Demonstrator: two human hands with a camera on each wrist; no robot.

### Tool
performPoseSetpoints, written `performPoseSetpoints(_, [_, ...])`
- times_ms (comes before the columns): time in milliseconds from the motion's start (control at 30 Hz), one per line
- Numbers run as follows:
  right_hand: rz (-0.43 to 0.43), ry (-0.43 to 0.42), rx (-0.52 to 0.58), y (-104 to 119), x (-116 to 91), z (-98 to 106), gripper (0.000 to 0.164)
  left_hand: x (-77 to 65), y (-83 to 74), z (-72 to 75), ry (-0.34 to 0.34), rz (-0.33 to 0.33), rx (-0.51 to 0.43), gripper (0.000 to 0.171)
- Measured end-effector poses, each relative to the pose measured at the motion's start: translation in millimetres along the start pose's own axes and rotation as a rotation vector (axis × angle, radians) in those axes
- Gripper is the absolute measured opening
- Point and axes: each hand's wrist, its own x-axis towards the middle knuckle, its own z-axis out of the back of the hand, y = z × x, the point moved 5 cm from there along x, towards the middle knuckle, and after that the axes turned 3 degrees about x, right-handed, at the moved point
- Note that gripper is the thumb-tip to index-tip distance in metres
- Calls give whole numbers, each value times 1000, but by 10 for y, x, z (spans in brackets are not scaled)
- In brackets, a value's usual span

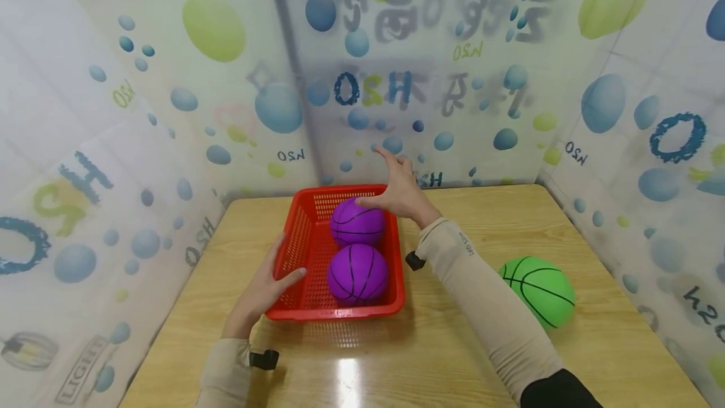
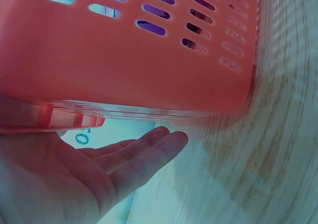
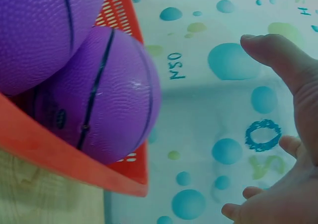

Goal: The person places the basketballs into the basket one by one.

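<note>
A red perforated plastic basket (image 1: 306, 250) stands on the table with two purple basketballs inside. The nearer basketball (image 1: 358, 274) lies at the front right, the farther basketball (image 1: 357, 221) behind it. At the basket's left side is my left hand (image 1: 263, 294), its thumb over the rim. In the left wrist view its fingers (image 2: 144, 159) stretch fairly straight along the outside wall; the thumb is hidden. My right hand (image 1: 403, 191) hovers over the basket's far right corner, fingers spread and holding nothing. The right wrist view shows it apart from the purple balls (image 3: 107, 95).
A green basketball (image 1: 540, 291) rests on the wooden table (image 1: 453, 357) to the right, partly behind my right forearm. Walls covered in printed sheeting (image 1: 226, 112) enclose the table at the back, left and right.
</note>
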Motion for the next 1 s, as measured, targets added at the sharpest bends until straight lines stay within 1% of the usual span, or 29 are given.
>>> performPoseSetpoints(67, [8,-12,2,45,-4,39,123,11,6,-4,4,4,1,106])
performPoseSetpoints(233, [35,-36,30,190,-29,171,123,25,34,-24,-5,-26,2,106])
performPoseSetpoints(367, [66,-60,66,324,-67,348,123,35,46,-34,-8,-30,10,105])
performPoseSetpoints(467, [115,-95,77,440,-115,538,122,46,48,-36,-9,-29,25,105])
performPoseSetpoints(633, [189,-168,55,585,-234,919,123,51,30,-37,-12,-40,46,105])
performPoseSetpoints(800, [185,-235,50,588,-437,1317,123,20,23,-30,-15,-49,43,104])
performPoseSetpoints(1000, [153,-313,85,487,-750,1760,120,-19,25,-22,-17,-40,41,106])
